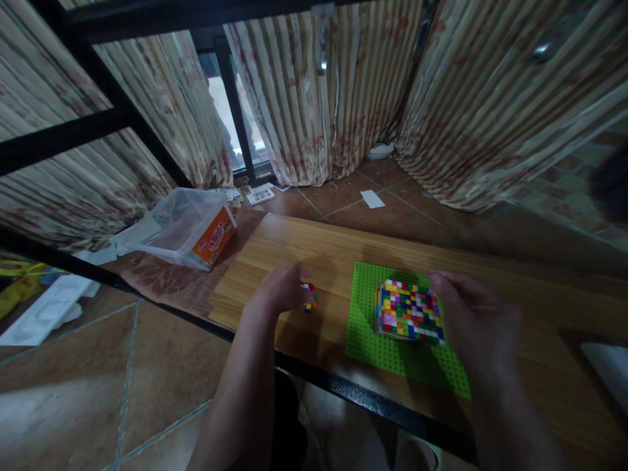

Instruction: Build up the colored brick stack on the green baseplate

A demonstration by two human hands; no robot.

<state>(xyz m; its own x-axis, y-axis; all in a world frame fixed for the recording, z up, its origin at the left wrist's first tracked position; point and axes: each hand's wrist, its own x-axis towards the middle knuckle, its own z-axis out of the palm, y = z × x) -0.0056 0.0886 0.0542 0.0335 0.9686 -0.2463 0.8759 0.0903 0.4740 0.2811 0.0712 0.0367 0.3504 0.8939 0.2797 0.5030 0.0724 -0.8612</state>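
Observation:
A green studded baseplate [367, 327] lies on a wooden table [304, 248]. On it stands a square block of many small coloured bricks [409, 311]. My right hand [473, 320] rests against the block's right side, fingers curled round its far corner. To the left of the plate, my left hand [282, 288] is closed on a small cluster of coloured bricks [309, 297], held just above the wood.
A clear plastic box [184, 226] with an orange label lies tipped on the patterned cloth left of the wooden top. Striped curtains hang behind. A black bar [343, 386] runs along the table's near edge. White packaging [44, 307] lies on the tiled floor at left.

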